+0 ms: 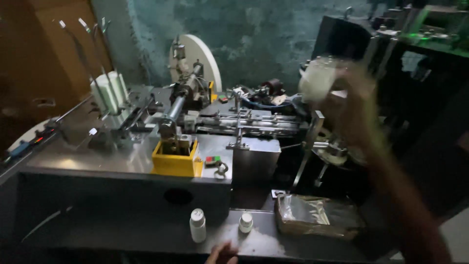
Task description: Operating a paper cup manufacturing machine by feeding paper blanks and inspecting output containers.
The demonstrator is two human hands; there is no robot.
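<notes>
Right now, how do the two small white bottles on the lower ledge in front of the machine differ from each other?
The left bottle is taller and slimmer, while the right bottle is short and squat. The left bottle stands a little nearer the camera; the right bottle stands closer to the plastic-wrapped packet. The left hand at the bottom edge lies below and between them and touches neither. Both are white, upright and capped, on the same dark ledge.

Grey metal machine bench (97,161) fills the left. Yellow box (176,159) at centre, white disc (207,58) at 12 o'clock of it, white spool (111,90) at 10. Plastic-wrapped brown packet (317,215) at 5 o'clock (shiny, lying flat).
</notes>
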